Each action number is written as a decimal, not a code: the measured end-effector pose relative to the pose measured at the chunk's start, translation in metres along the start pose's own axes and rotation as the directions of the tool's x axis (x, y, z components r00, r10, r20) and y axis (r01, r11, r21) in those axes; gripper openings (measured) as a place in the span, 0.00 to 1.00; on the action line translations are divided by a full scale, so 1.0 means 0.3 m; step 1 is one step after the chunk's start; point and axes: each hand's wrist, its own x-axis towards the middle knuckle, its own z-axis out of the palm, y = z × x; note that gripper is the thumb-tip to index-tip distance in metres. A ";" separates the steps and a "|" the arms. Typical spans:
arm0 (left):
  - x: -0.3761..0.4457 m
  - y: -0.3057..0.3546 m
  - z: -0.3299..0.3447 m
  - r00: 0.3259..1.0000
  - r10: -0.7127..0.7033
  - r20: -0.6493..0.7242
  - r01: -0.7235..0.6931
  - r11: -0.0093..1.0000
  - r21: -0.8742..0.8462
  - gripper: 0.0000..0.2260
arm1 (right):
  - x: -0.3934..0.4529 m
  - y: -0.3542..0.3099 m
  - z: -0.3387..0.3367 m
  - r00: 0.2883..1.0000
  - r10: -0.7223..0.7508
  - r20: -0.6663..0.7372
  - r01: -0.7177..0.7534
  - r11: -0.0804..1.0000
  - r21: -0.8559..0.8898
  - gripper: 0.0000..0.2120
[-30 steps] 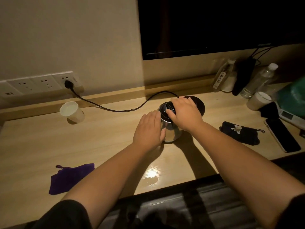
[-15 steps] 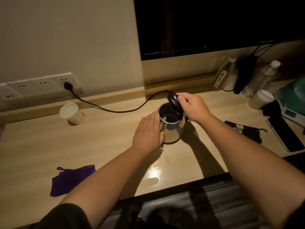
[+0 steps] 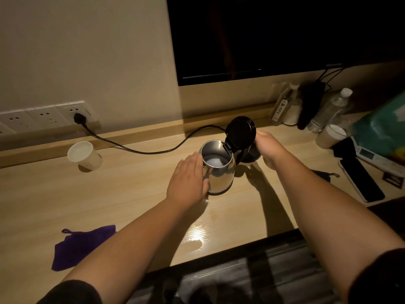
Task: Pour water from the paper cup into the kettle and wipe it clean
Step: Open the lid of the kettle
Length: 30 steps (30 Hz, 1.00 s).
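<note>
Steel kettle (image 3: 219, 170) at the centre of the frame, standing on the wooden desk (image 3: 135, 194), its black lid (image 3: 241, 131) swung fully up on the hinge and the mouth open, with something pale at the bottom, water or only reflection, impossible to say. Left hand (image 3: 187, 179) laid flat against the near side of the body, fingers straight, steadying and not gripping. Right hand (image 3: 268, 148) behind the lid at centre right, fingers hidden, so cannot tell whether curled round the handle or loose. Paper cup (image 3: 84, 154) far off at middle left, upright, well apart from both hands. Purple cloth (image 3: 82, 245) at lower left, untouched. Probably a long reach needed for the cup: risk of spilling on the way. Black cable (image 3: 140, 150) running between cup and kettle, so a dragged wrist could catch it. Wet-looking shine on the desk in front of the kettle, possibly slippery. Lid could also fall back during pouring.
</note>
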 end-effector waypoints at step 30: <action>-0.004 -0.012 -0.018 0.998 0.017 0.059 -0.020 0.999 0.048 0.32 | -0.079 0.012 0.028 0.955 -0.266 -0.135 0.262 0.964 -0.047 0.15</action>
